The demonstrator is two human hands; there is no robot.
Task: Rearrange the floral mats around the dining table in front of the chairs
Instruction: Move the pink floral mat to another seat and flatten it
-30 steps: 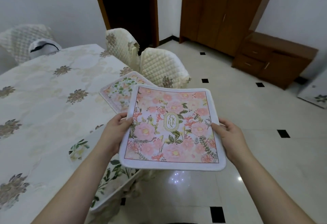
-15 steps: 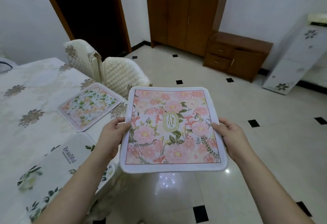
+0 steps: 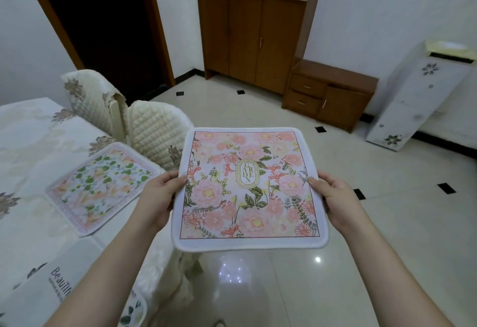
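Head view shows the pink floral mat point(image 3: 249, 189) held out flat, print side up, off the table edge and above the tiled floor point(image 3: 387, 223). The left hand point(image 3: 161, 201) grips its left border with the thumb lying on top near the edge, and the right hand point(image 3: 335, 204) grips the right border the same way — the remaining fingers go under the mat and are hidden. A two-sided hold like this probably keeps the soft mat from sagging and lets it be squared up before it is laid down. Just beyond the left hand, a second mat with green leaves point(image 3: 103, 187) lies on the dining table point(image 3: 38, 133), in front of the nearer quilted chair point(image 3: 157, 130); another quilted chair point(image 3: 90, 94) stands beside that one, farther from the hands, and the strip of table in front of it shows no mat in view. Beneath the left forearm a pale mat printed with lettering point(image 3: 46, 290) rests at the table's near edge. Judging by this, one place is served and the held mat awaits its own — which chair it is meant for cannot be told.
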